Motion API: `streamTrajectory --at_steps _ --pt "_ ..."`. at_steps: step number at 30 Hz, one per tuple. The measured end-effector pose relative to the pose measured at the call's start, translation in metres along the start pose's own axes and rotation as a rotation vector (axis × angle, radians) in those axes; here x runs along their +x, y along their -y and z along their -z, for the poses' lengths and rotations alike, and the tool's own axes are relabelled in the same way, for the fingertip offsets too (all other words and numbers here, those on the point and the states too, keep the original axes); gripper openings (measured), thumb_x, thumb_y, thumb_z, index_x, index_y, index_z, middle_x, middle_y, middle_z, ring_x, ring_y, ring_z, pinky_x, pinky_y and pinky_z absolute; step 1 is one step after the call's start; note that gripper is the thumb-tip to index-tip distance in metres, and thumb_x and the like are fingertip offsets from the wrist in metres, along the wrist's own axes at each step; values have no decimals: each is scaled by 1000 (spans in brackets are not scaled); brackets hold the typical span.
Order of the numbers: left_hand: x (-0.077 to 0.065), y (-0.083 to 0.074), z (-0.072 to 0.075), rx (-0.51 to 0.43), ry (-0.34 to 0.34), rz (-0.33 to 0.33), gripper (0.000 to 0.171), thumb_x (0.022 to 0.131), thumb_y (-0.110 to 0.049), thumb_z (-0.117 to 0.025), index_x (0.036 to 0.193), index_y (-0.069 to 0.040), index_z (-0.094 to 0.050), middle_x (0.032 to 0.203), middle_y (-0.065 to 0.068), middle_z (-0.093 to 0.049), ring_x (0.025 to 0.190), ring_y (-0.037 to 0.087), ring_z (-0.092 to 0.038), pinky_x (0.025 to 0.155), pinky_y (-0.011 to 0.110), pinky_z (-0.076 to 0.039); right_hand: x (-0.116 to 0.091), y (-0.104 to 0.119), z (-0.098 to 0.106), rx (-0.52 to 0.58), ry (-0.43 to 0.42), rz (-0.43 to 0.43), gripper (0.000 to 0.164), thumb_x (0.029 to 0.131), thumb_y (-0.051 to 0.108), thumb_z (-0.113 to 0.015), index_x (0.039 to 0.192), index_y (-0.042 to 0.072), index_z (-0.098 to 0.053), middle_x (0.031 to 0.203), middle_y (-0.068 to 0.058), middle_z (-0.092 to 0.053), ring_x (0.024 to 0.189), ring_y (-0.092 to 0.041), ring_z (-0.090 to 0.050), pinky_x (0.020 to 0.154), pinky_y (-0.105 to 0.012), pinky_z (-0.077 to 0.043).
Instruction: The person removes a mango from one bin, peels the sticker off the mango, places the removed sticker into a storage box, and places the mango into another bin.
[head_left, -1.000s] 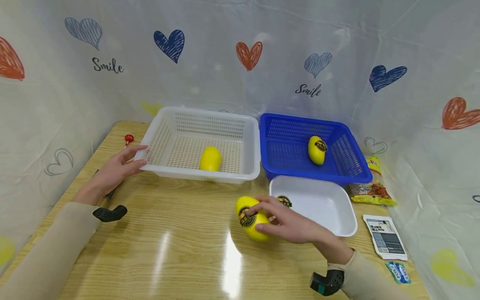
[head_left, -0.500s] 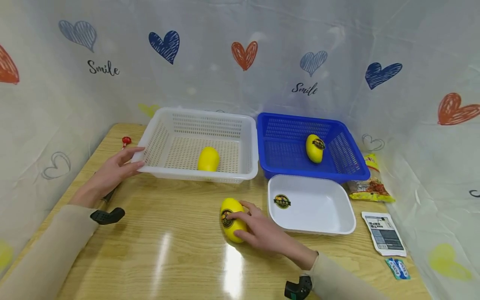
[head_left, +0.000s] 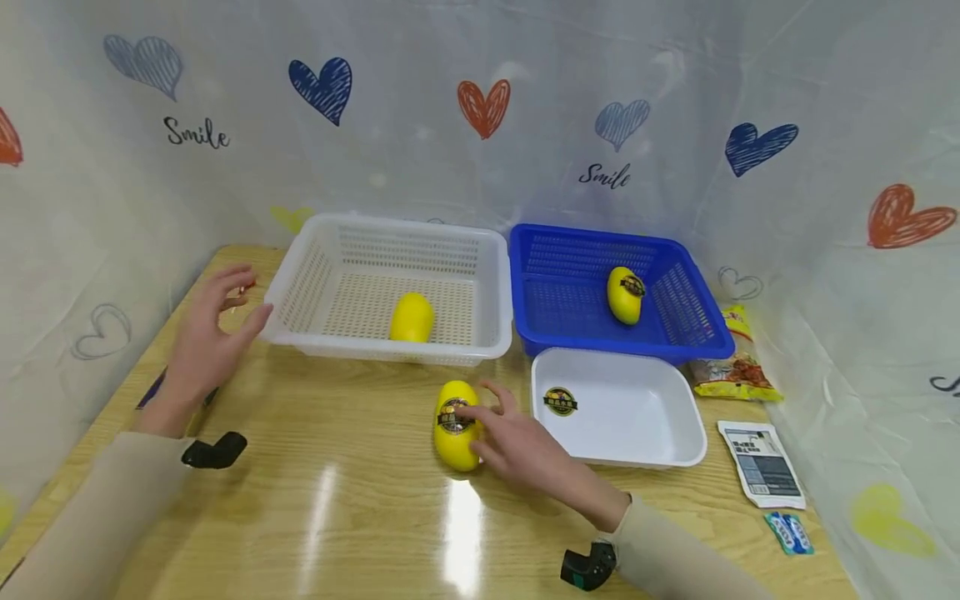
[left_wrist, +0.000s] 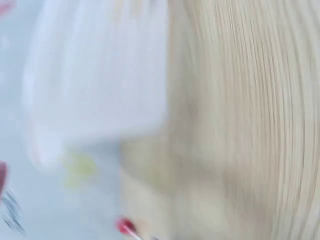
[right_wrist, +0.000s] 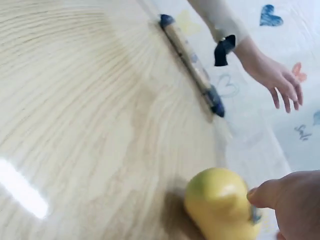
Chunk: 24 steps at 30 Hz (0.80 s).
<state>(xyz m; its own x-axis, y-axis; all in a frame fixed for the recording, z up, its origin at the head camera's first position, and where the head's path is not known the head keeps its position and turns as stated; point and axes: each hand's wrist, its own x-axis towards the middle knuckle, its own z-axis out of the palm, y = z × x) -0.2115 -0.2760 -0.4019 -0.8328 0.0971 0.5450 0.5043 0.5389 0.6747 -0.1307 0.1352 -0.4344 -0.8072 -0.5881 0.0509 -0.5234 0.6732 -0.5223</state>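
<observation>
Having moved leftward, the yellow fruit (head_left: 452, 440) is lying on the table (head_left: 375, 517), its long axis running far to near, just left of the right hand (head_left: 525, 443), whose parted fingers are touching it, while the spread left hand (head_left: 201, 340) is hovering farther left.

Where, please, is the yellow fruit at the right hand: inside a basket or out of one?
Out: the yellow fruit lies on the wooden table, in front of the white basket.

Yellow mango (head_left: 452, 446), dark sticker (head_left: 450, 423) up, lying on table (head_left: 375, 525) midway between left and right edges, right hand (head_left: 521, 443) touching. White slotted basket (head_left: 352, 348) near far-left corner, just beside left hand (head_left: 202, 346).
</observation>
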Motion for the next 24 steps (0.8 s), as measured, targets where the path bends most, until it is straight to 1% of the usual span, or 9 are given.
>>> streamTrajectory --at_steps 2,4,5,7,9,12,15,18,24 --pt "-2 -21 -14 42 -64 -188 39 89 -5 -67 125 6 -58 129 19 -55 114 20 -52 91 13 -41 -1 3 8 -84 -45 17 44 96 20 -63 139 15 -53 149 -17 -37 104 -25 -63 74 -32 -56" --pt "-6 -38 -33 18 -40 -340 35 87 -7 -67 119 7 -62 120 19 -61 106 18 -56 90 16 -44 -1 5 15 -113 -87 17 46 95 18 -65 138 8 -53 143 -17 -45 111 -27 -61 86 -39 -54" --pt "-10 -46 -44 -8 6 -371 34 88 -9 -67 118 6 -62 118 18 -62 103 18 -57 89 17 -45 0 5 17 -110 -98 11 48 95 18 -66 138 4 -51 140 -17 -48 110 -28 -61 89 -40 -53" --pt "-20 -59 -66 -48 119 -379 34 87 -10 -68 118 4 -62 119 15 -62 102 20 -58 88 20 -47 3 3 20 -69 -104 -2 50 94 17 -67 137 -1 -49 137 -18 -50 108 -29 -62 90 -42 -52" --pt "-33 -68 -89 -114 224 -335 37 87 -6 -70 122 1 -60 122 13 -60 104 23 -58 87 25 -51 7 -2 20 -11 -89 -17 50 94 17 -67 136 -3 -49 134 -18 -52 106 -28 -63 90 -40 -53" --pt "-52 -75 -119 -207 390 -179 54 85 -5 -75 134 -3 -52 134 14 -53 115 28 -54 88 37 -53 13 -7 17 78 -53 -29 50 94 17 -66 136 -5 -50 132 -17 -53 104 -27 -64 88 -37 -54" --pt "-65 -77 -144 -303 501 -28 72 86 -13 -77 145 -4 -39 145 18 -42 124 36 -47 91 46 -51 17 -10 13 128 -32 -27 47 94 15 -66 133 -6 -52 131 -16 -54 105 -28 -64 88 -37 -54" --pt "-73 -77 -162 -359 574 67 85 84 -20 -79 150 -1 -30 152 22 -30 126 38 -46 96 47 -49 19 -9 10 123 -16 -18 45 94 15 -67 131 -7 -54 131 -16 -54 104 -27 -64 87 -36 -54" --pt "-83 -75 -177 -412 617 145 88 84 -23 -80 151 -1 -27 156 20 -21 127 33 -48 101 40 -45 20 -4 4 54 -10 -22 48 93 23 -69 129 -6 -58 128 -16 -56 105 -26 -61 90 -39 -52"
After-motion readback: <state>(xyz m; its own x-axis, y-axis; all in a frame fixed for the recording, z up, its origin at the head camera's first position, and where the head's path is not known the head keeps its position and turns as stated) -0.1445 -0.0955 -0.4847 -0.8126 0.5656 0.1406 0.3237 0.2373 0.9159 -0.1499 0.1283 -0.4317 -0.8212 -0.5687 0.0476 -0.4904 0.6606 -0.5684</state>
